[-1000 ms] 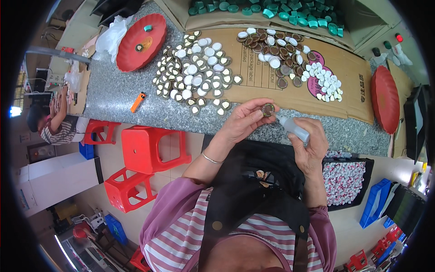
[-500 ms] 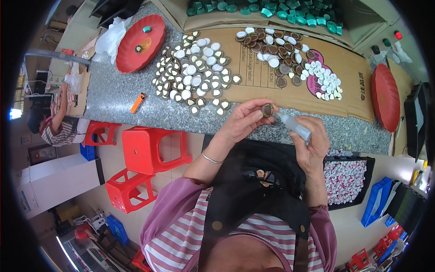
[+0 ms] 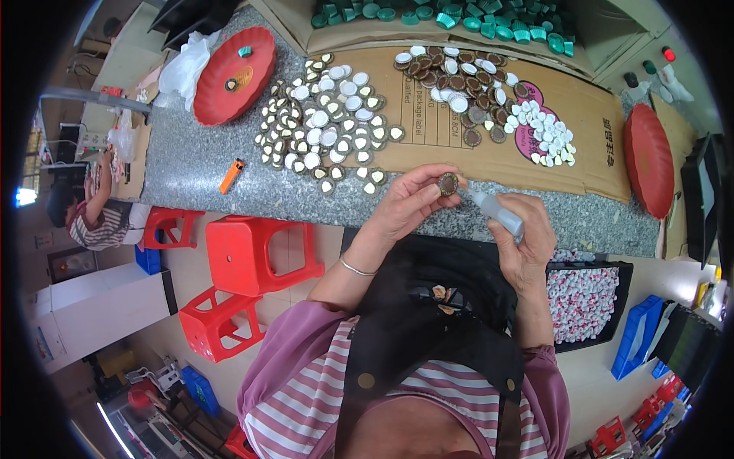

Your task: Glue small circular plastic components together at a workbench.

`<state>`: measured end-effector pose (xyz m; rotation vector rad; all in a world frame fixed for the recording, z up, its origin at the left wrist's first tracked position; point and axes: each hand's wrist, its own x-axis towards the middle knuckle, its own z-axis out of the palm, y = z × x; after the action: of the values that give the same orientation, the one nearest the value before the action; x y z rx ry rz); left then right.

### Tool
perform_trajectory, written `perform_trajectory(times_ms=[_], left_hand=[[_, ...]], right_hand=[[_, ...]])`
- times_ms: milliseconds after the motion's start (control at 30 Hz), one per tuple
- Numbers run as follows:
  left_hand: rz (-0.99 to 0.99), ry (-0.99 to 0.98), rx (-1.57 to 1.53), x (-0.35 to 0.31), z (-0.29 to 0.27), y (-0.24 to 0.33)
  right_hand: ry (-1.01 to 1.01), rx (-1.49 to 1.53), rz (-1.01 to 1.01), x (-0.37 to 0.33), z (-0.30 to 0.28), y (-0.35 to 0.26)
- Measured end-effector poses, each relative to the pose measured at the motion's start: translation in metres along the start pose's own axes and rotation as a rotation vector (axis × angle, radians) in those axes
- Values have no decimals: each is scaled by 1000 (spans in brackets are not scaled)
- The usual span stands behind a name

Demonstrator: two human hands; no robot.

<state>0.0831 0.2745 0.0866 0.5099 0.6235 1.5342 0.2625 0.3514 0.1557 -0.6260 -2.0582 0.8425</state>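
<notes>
My left hand point(image 3: 404, 205) pinches a small round brown disc with a scalloped rim point(image 3: 449, 183) between thumb and fingers, above the counter's front edge. My right hand point(image 3: 526, 236) is wrapped round a translucent squeeze bottle point(image 3: 501, 216). The bottle's thin nozzle points at the disc; whether the tip touches it is too small to tell. Beyond my hands, on a flattened cardboard sheet point(image 3: 569, 174), lie a pile of brown discs point(image 3: 472, 138), some showing white faces, and a heap of small white pieces point(image 3: 544, 131). Many discs with pale pieces on them point(image 3: 340, 143) spread to the left.
An orange lighter point(image 3: 232, 176) lies on the grey speckled counter point(image 3: 183, 161). Red scalloped trays stand at left point(image 3: 260, 57) and right point(image 3: 650, 164). Green fluted cups point(image 3: 501, 33) fill the shelf behind. Red stools point(image 3: 237, 256) stand below; another person point(image 3: 95, 203) sits far left.
The disc in my left hand has shifted very slightly left and turned a little. My right hand keeps the bottle nearly where it was. The piles are unchanged.
</notes>
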Motion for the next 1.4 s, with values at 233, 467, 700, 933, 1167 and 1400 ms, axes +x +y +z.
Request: perform_trajectory(times_ms=[233,467,700,933,1167,1400], left_hand=[[4,1,-15,0,-1,-1],[8,-2,0,-1,-2,-1],[9,-8,3,0,-1,1],[7,-14,1,0,-1,1],[2,4,6,-1,-1,1],[-22,-10,9,-2,1,1]], right_hand=[[-7,-6,-11,-1,0,-1],[-21,-8,-30,-2,0,-2],[-24,-9,-33,-3,0,-4],[-27,1,-44,-4,1,-6],[-35,0,-41,-5,1,-6],[-30,17,-24,-5,2,-7]])
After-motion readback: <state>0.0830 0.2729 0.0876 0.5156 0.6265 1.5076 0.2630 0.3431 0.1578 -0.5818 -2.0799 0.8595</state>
